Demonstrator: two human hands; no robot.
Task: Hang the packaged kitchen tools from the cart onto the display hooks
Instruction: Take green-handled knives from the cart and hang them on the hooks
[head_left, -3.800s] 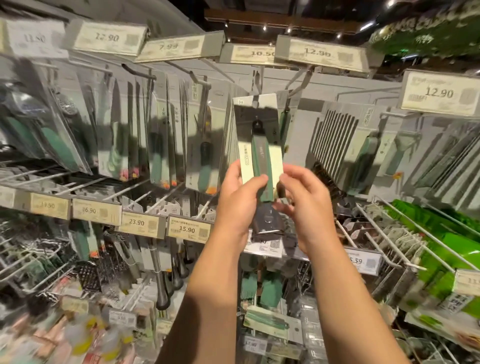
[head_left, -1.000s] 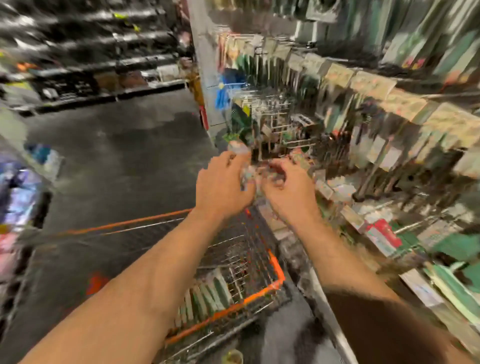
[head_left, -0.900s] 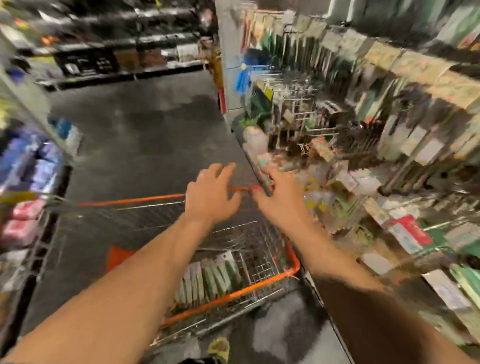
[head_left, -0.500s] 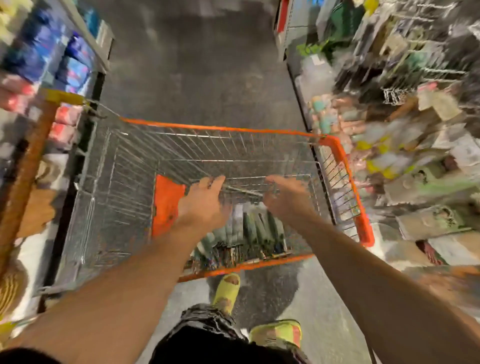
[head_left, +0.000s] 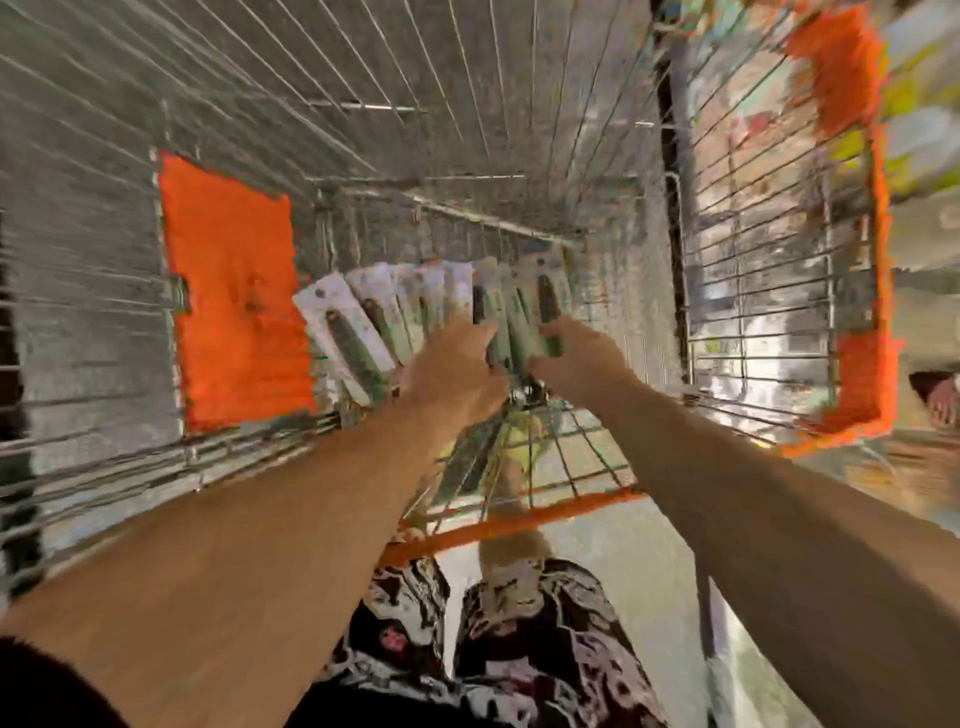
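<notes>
Several packaged kitchen tools (head_left: 363, 332), white cards with dark green handles, lie fanned along the near end of the wire cart (head_left: 519, 130). Both my arms reach down into the cart. My left hand (head_left: 452, 369) lies on the middle packages with its fingertips on one card; motion blur hides whether it grips. My right hand (head_left: 576, 358) has its fingers curled over the lower end of the rightmost packaged tool (head_left: 545, 299). No display hooks are in view.
An orange flap (head_left: 234, 291) lies in the cart left of the packages. The cart's orange rim (head_left: 519, 519) runs close to my body and up the right side. Blurred shelf goods (head_left: 924, 130) stand beyond the cart's right wall. My patterned trousers and yellow shoe show below.
I hung a package on a hook, then turned left and down to the cart. In the last half second both hands dropped from above the cart onto the fanned packages.
</notes>
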